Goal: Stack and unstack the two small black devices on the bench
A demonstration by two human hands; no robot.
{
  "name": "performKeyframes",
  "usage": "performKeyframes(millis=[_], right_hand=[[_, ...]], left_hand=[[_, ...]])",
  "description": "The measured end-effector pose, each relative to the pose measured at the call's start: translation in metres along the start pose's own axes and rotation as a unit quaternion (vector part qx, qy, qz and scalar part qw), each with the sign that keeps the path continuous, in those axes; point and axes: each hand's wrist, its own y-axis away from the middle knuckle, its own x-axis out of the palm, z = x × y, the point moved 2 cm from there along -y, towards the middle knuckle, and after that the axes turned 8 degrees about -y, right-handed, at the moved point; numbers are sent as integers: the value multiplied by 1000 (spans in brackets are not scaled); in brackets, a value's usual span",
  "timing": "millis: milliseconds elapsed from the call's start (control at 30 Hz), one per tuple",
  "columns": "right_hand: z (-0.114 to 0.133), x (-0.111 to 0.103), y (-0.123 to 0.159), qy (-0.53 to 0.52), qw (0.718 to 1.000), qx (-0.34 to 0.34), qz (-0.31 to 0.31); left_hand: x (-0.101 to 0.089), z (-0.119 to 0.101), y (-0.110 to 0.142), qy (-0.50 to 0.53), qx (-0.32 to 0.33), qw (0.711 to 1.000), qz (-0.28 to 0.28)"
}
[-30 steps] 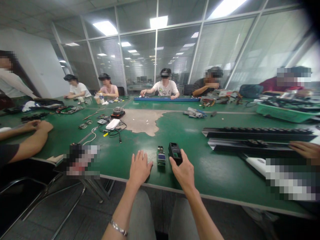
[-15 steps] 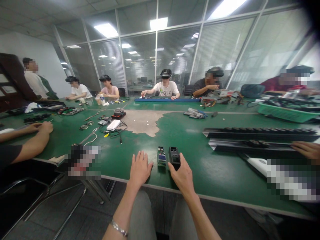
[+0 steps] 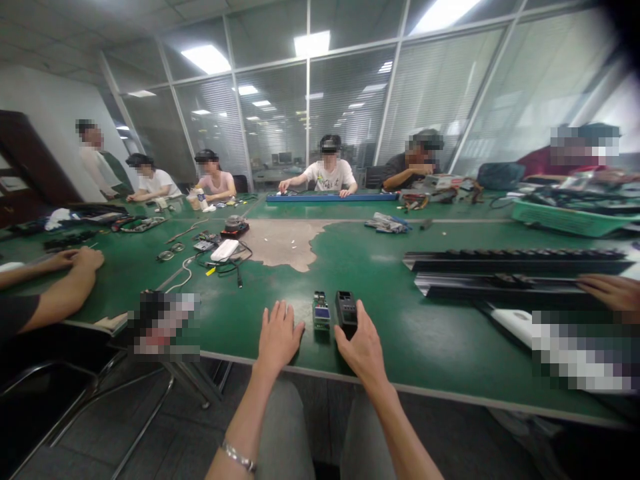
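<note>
1. Fingers (image 3: 275, 317) of the left hand (image 3: 280, 339) lie outstretched and slightly parted, palm down on the green table (image 3: 445, 347), with hold of nothing.
2. On the right hand (image 3: 363, 343), the thumb stands well apart from the curved forefinger, with the near end of a black casing (image 3: 346, 308) between them; whether they press on it, I cannot tell.
3. That casing lies lengthwise on the table, pointing from near to far, its face marked by openings and a row of small details.
4. Just left of it, apart from both hands, lies a green circuit board (image 3: 321, 313) with a small blue screen on its near half.
5. A silver bracelet (image 3: 239, 457) circles the left wrist.
6. Farther off to the left, a white device (image 3: 225, 251) lies with a dark cable beside it, near a bare pale patch (image 3: 283, 240) in the tabletop.
7. To the right rest two long black rails (image 3: 470, 287); a co-worker's hand (image 3: 607, 293) is at the right end of the nearer one.
8. On the far side, a person in a white shirt (image 3: 330, 175) has both hands at a long blue bar (image 3: 333, 198).
</note>
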Motion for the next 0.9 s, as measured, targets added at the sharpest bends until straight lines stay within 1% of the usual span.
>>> performKeyframes(millis=[133,267,500,600,667,733,833,900], right_hand=[[-3,2,1,12,1000,2,0],[-5,3,2,20,1000,-8,-11],[-1,2,4,21,1000,-5,-9],[3,-4,4,4,1000,16,-22],[7,-9,3,-11,998,42,-38],[15,-14,1,-26,997,53,-53],[34,-17,-4,-45,996,27,-65],[47,-13,-8,-51,997,0,-62]], left_hand=[[0,0,-1,2,-2,1000,7],[-2,0,0,0,-3,1000,-4],[-1,1,0,1,-2,1000,0],[0,2,1,3,-5,1000,-3],[0,2,1,4,-4,1000,-7],[0,2,2,3,-4,1000,-10],[0,3,3,1,-4,1000,-12],[1,3,3,2,-6,1000,-12]])
